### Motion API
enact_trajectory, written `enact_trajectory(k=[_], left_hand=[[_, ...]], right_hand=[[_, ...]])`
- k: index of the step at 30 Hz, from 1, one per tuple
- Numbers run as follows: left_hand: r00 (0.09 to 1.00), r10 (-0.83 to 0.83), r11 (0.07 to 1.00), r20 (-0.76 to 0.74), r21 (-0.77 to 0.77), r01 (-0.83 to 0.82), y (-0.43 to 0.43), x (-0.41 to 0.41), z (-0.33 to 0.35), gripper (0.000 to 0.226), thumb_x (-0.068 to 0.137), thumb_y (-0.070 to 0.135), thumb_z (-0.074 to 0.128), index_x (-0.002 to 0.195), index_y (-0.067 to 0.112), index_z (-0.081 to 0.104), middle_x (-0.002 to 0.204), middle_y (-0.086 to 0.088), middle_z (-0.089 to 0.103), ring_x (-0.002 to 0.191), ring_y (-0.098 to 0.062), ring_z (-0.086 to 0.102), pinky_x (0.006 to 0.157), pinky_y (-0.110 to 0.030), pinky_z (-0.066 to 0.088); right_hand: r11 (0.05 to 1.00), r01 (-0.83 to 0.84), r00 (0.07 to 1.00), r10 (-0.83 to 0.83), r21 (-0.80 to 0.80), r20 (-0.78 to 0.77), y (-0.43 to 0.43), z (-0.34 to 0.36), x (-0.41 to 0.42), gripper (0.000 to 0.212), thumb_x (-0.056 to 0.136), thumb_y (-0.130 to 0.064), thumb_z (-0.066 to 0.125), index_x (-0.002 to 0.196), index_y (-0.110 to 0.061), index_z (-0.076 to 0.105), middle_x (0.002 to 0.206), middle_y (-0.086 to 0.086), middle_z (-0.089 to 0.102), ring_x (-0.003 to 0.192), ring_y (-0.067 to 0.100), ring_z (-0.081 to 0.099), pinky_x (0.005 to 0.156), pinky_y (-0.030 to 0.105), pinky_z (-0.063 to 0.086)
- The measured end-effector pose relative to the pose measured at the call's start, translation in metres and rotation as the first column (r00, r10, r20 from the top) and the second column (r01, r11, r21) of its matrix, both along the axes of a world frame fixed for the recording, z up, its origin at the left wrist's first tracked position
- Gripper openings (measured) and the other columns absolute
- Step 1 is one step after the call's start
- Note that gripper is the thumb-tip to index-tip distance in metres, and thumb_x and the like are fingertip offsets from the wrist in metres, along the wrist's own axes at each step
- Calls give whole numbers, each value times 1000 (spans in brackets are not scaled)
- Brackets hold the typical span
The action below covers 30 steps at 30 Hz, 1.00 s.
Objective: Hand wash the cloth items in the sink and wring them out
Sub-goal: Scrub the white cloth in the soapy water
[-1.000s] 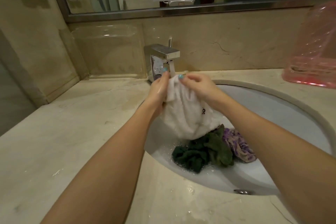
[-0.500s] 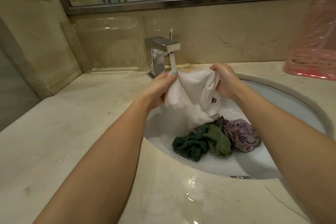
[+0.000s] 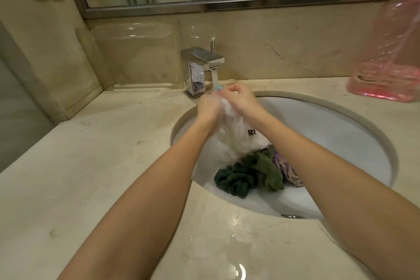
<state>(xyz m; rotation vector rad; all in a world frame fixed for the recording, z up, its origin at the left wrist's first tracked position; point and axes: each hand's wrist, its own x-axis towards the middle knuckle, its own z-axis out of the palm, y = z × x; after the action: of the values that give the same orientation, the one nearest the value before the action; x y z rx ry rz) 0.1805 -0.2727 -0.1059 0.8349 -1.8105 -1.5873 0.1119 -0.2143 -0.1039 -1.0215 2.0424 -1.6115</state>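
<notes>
While water runs from the faucet [image 3: 205,61], left hand [image 3: 209,107] and right hand [image 3: 238,99] clench the white cloth [image 3: 241,141] together.

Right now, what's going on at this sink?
A person holds a white cloth bunched between both hands, the left hand and right hand gripping its top just under the running tap. The cloth's lower end hangs into the sink. A green cloth and a purple cloth lie wet in the basin, not yet picked up. A pink plastic bag sits on the counter to the right.
</notes>
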Motion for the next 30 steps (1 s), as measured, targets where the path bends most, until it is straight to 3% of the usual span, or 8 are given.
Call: enact_trajectory(k=[4,8,14,20,23,26,28,30], left_hand=[[998,53,997,-20,53,-51,27,-6,-4,35,103,35,41,91,13,65,95,-9,66,88,-21,60,84,-33,52],[998,31,996,-58,-82,-36,42,-10,4,46,104,33,41,61,16,46,62,-2,48,65,-20,45,64,-31,36],[972,209,971,-109,140,-193,3,-8,-3,34,100,35,49,84,8,65,84,-14,63,78,-23,56,69,-33,43],[992,-55,993,-110,94,66,28,-7,10,32,101,38,46,90,11,61,83,-14,55,76,-21,55,61,-29,43],[986,-135,990,-93,-50,131,27,-1,12,35,101,37,48,80,13,63,69,-3,62,59,-8,61,58,-21,48],[995,-36,992,-94,-122,25,0,3,4,33,101,34,49,81,9,55,67,1,54,60,-9,52,57,-24,41],[998,1,994,-66,-112,-8,-16,7,-1,26,101,34,51,91,11,57,77,1,60,71,-10,58,59,-20,46],[998,-5,993,-64,-120,-3,-22,10,-4,22,100,32,52,98,10,57,81,1,61,74,-11,60,56,-15,49]], right_hand=[[943,326,944,-328,-75,-23,-3,-4,-8,39,99,-23,49,61,-20,45,62,-5,49,58,9,42,55,28,32],[904,386,908,-338,-183,246,1,-6,-14,36,96,-21,52,61,-11,49,62,10,55,65,20,46,62,35,39],[959,144,988,-153,-244,-16,-6,0,16,46,89,-3,54,50,-20,36,42,-12,35,46,4,31,47,20,24],[914,345,932,-360,-212,-33,6,-3,-20,31,100,-22,50,71,-11,49,62,-3,47,68,18,43,61,31,33],[962,255,966,-247,-98,82,13,-7,-23,31,104,-36,39,105,-11,57,97,2,63,93,19,59,75,30,44],[987,71,982,-94,143,165,11,-8,-15,70,95,-66,33,136,-12,52,131,6,57,124,25,52,98,32,41],[959,-126,975,73,256,208,14,-12,-15,85,76,-84,41,125,-17,62,125,4,64,120,24,57,105,37,43],[917,-251,963,206,311,172,19,-16,-17,65,81,-74,51,106,-17,67,108,5,71,105,22,66,98,38,51]])
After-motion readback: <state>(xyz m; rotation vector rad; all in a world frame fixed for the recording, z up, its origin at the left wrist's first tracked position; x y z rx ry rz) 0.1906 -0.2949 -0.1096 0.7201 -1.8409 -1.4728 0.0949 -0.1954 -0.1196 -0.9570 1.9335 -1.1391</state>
